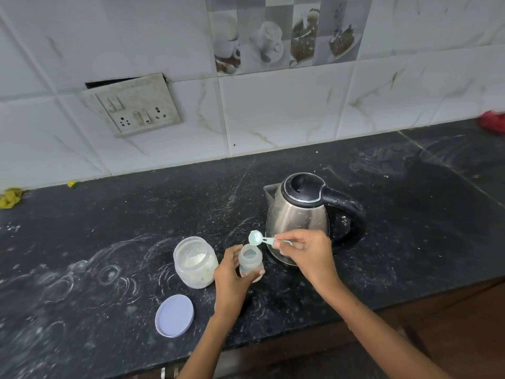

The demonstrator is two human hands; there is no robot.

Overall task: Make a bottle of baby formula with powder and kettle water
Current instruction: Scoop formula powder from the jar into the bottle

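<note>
A small clear baby bottle (250,258) stands uncapped on the black counter (109,228), and my left hand (232,280) grips its side. My right hand (306,255) pinches the handle of a pale green scoop (257,238), whose bowl is tipped on its side just above the bottle's mouth. To the left of the bottle stands an open plastic jar (195,262) with white powder in it. The steel kettle (297,214) with a black lid and handle stands right behind my right hand.
The jar's lilac lid (175,315) lies flat near the counter's front edge. A wall socket plate (134,108) hangs loose on the tiled wall. A yellow cloth (10,197) lies at the far left, a red object (492,121) at the far right.
</note>
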